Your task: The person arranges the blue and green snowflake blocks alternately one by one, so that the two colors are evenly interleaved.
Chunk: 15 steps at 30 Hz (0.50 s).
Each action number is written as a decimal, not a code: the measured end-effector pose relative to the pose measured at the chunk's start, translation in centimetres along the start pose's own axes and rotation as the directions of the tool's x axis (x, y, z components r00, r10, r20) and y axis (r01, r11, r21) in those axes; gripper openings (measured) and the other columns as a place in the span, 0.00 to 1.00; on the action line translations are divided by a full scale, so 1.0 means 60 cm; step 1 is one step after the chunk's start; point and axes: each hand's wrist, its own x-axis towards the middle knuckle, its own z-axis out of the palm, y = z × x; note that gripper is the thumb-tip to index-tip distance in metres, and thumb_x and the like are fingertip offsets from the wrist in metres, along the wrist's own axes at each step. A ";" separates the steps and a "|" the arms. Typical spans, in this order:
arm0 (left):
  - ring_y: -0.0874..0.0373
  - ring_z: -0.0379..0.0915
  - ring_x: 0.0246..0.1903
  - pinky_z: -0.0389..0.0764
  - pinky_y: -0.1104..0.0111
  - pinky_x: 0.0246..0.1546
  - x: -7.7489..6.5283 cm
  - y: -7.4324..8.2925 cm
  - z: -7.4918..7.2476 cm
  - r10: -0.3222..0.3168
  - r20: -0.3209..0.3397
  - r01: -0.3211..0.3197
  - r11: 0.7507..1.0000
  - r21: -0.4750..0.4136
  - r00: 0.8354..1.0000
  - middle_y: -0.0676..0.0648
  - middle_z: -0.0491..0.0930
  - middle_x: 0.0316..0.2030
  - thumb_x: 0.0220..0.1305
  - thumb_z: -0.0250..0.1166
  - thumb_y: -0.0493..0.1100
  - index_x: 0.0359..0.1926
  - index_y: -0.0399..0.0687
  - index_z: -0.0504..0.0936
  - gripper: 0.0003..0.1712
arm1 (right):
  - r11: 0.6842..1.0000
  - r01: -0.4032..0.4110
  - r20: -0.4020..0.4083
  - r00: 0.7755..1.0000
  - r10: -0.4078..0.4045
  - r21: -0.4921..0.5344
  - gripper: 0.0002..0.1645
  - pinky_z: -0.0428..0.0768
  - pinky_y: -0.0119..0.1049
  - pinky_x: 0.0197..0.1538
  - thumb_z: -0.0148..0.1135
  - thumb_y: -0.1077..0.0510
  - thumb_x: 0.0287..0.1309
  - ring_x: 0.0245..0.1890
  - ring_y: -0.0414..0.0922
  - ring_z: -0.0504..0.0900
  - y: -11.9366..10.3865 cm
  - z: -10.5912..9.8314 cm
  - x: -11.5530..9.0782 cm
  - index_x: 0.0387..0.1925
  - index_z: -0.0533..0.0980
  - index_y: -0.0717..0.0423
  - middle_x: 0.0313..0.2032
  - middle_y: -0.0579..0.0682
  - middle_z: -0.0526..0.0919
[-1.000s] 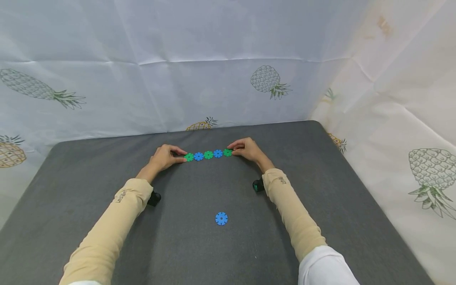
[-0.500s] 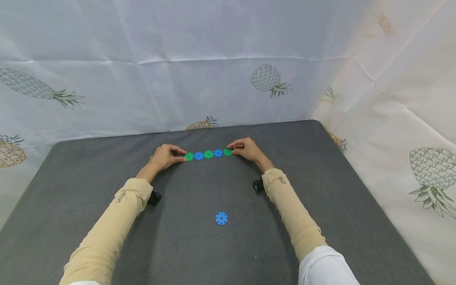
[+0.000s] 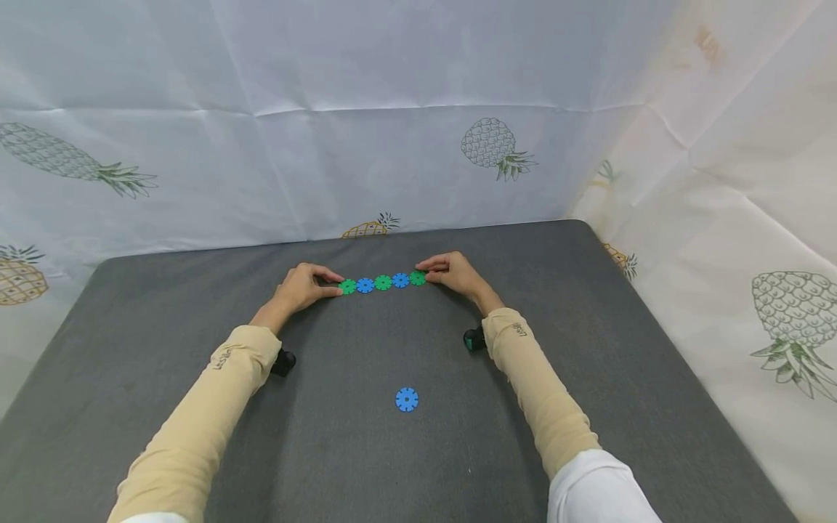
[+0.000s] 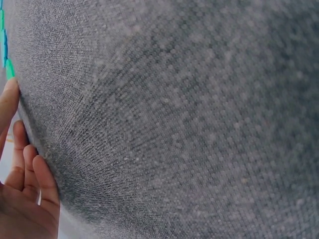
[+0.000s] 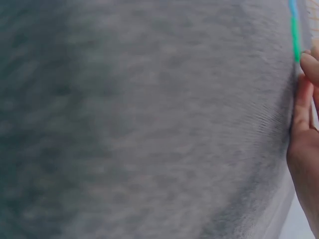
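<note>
A row of several notched, interlocking plastic discs, green and blue by turns, lies across the far part of the table. At its left end, thumb and index finger of my left hand (image 3: pixel 301 289) pinch a green disc (image 3: pixel 349 286). My right hand (image 3: pixel 456 276) pinches the green disc (image 3: pixel 417 277) at the other end. Between them come a blue disc (image 3: pixel 365 285), a green disc (image 3: pixel 383 282) and another blue disc (image 3: pixel 401 280), edge to edge. In the left wrist view the row appears edge-on beyond the thumb (image 4: pixel 9 99). Fingers hide parts of both end discs.
One loose blue disc (image 3: pixel 407 399) lies flat on the grey cloth-covered table (image 3: pixel 366 450), nearer the body and between the forearms. A white curtain with pineapple prints (image 3: pixel 392 167) hangs right behind the table's far edge, and more curtain (image 3: pixel 739 218) hangs along the right side.
</note>
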 end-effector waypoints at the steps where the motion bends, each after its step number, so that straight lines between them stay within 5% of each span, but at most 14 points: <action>1: 0.52 0.72 0.33 0.67 0.52 0.41 0.000 0.000 0.000 0.000 0.001 0.000 1.000 -0.001 1.000 0.41 0.80 0.47 0.60 0.69 0.46 0.50 0.46 0.85 0.18 | 0.999 -0.006 0.001 1.000 0.006 0.036 0.17 0.78 0.40 0.52 0.58 0.72 0.61 0.53 0.53 0.79 -0.001 -0.002 -0.001 0.52 0.78 0.69 0.52 0.62 0.80; 7: 0.51 0.72 0.35 0.66 0.49 0.44 0.002 0.000 0.001 -0.014 0.000 0.014 1.000 0.002 1.000 0.42 0.80 0.48 0.60 0.69 0.47 0.50 0.48 0.85 0.17 | 0.981 -0.006 -0.002 1.000 0.007 0.192 0.19 0.76 0.45 0.54 0.55 0.72 0.63 0.56 0.58 0.76 -0.004 -0.018 -0.010 0.56 0.73 0.71 0.54 0.67 0.77; 15: 0.50 0.72 0.36 0.63 0.42 0.49 0.000 0.000 -0.001 -0.018 0.002 0.018 1.000 0.001 1.000 0.42 0.80 0.49 0.60 0.69 0.48 0.50 0.48 0.85 0.18 | 0.973 -0.017 0.022 1.000 0.012 0.229 0.22 0.77 0.42 0.53 0.58 0.71 0.62 0.58 0.57 0.74 -0.003 -0.027 -0.024 0.58 0.72 0.70 0.57 0.65 0.75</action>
